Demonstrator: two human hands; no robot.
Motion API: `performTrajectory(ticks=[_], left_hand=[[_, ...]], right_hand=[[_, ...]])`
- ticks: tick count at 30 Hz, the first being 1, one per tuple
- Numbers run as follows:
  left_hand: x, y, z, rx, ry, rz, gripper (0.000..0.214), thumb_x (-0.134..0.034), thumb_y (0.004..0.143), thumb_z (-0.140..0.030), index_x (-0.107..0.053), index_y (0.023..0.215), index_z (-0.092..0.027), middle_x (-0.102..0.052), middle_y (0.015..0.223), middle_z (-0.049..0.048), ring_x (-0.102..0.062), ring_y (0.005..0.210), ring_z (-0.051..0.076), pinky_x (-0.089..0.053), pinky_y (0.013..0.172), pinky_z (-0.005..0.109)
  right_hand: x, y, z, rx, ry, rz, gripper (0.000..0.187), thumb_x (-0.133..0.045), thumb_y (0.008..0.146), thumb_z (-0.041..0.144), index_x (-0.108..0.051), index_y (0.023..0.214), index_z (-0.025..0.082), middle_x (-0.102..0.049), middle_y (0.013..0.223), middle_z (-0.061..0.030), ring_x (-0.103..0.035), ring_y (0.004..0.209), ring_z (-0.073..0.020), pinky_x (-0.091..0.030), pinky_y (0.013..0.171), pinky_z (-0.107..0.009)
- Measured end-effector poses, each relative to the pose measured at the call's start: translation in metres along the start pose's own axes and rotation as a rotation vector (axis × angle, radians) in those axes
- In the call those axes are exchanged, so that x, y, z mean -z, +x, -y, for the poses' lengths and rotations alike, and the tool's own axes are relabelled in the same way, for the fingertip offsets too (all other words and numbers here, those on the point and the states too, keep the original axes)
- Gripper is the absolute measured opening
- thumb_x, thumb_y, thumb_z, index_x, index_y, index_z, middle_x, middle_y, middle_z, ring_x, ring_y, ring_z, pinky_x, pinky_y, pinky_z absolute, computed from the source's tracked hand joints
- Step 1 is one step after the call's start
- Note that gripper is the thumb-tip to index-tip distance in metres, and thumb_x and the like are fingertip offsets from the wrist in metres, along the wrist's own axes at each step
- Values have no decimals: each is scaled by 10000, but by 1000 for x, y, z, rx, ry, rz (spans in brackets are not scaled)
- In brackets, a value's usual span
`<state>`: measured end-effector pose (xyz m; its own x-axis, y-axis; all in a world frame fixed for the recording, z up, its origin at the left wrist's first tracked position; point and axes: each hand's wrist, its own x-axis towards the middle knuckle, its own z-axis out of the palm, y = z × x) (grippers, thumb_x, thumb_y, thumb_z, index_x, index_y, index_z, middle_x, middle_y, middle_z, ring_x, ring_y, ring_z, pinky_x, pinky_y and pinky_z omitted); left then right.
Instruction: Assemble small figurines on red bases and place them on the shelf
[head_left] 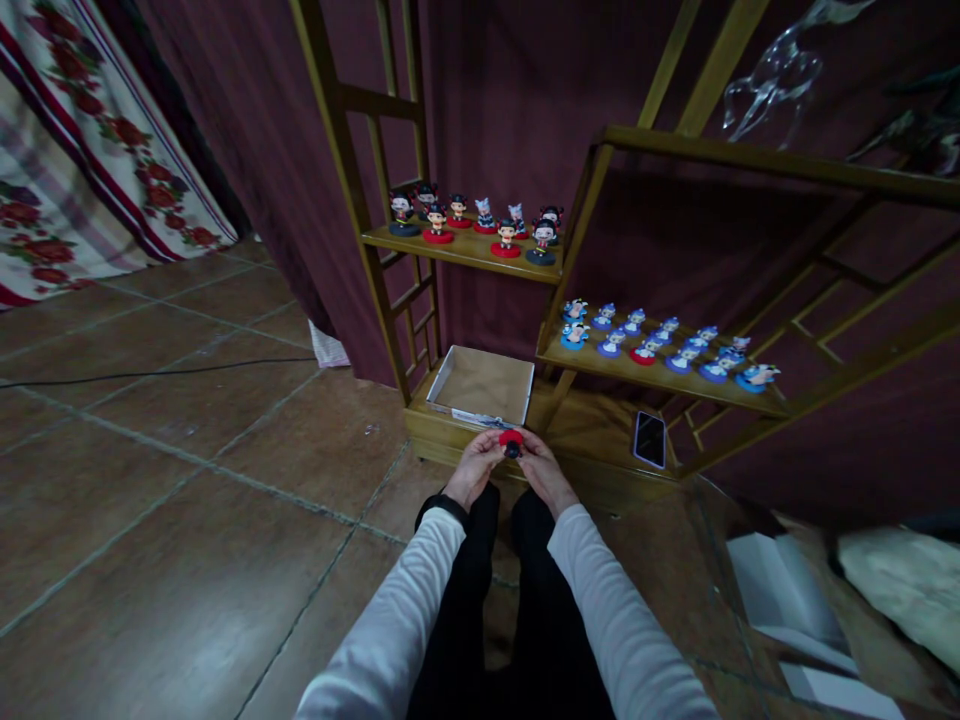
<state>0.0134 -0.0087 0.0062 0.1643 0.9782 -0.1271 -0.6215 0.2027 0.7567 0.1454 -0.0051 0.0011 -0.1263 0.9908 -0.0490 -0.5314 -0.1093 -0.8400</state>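
Between my fingertips is a small figurine [511, 442] with a red round base and a dark part, held in front of the lower shelf. My left hand [478, 464] grips it from the left, a dark band round that wrist. From the other side my right hand [546, 470] closes on it too. Just beyond my hands lies a shallow open cardboard box [480, 372] with white edges. Several similar figurines [507, 238] on red and dark bases stand on the upper left shelf. Others, mostly blue and white figurines [683, 358], stand in rows on the right shelf.
The wooden shelf unit [465, 248] stands against a dark red curtain [495, 120]. On its lowest board rests a phone [649, 440]. A clear glass-like ornament [776, 75] is at top right. White packaging [784, 590] lies on the tiled floor; a black cable [157, 373] crosses it at left.
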Motion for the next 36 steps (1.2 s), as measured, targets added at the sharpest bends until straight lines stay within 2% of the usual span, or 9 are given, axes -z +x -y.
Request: performTrajectory(ticks=[7,13,19,25,32,36], left_hand=[[-3,0,0,28,12,-12,376,-773,554,-185,-627,899,-171,-658,899,43,-606,771,120,-447,735,246],[-3,8,7,57,48,-107,357,-789,545,-248,-631,851,-151,-650,793,32,-588,681,92,-449,676,224],[-1,15,12,45,92,-162,340,-794,527,-259,-619,789,-132,-629,723,20,-566,601,80,-441,580,204],[0,16,16,12,154,-229,311,-783,530,-282,-575,706,-133,-580,619,-5,-521,530,69,-404,517,191],[-2,17,19,-86,247,-213,275,-739,588,-284,-598,776,-140,-561,598,-13,-492,529,79,-393,532,199],[-7,12,19,-227,436,-182,253,-690,654,-244,-630,887,-166,-613,710,22,-556,661,134,-439,676,251]], right_hand=[[1,0,0,-19,-25,-63,365,-703,544,151,-657,889,259,-680,956,-5,-582,979,-190,-430,894,-338],[1,2,-6,-48,12,-81,286,-710,603,240,-652,883,233,-676,970,-14,-596,954,-169,-440,886,-320],[5,4,-12,-110,48,-139,232,-733,589,228,-641,801,215,-682,873,1,-618,835,-144,-466,828,-306],[8,6,-14,-139,16,-126,231,-741,576,231,-637,779,201,-677,844,-5,-618,811,-148,-470,825,-314],[10,8,-14,-126,-5,-95,322,-724,588,233,-647,900,234,-674,965,-9,-607,920,-167,-457,860,-325],[12,9,-14,-123,11,-110,338,-731,578,225,-646,904,242,-670,992,0,-602,947,-164,-447,872,-315]])
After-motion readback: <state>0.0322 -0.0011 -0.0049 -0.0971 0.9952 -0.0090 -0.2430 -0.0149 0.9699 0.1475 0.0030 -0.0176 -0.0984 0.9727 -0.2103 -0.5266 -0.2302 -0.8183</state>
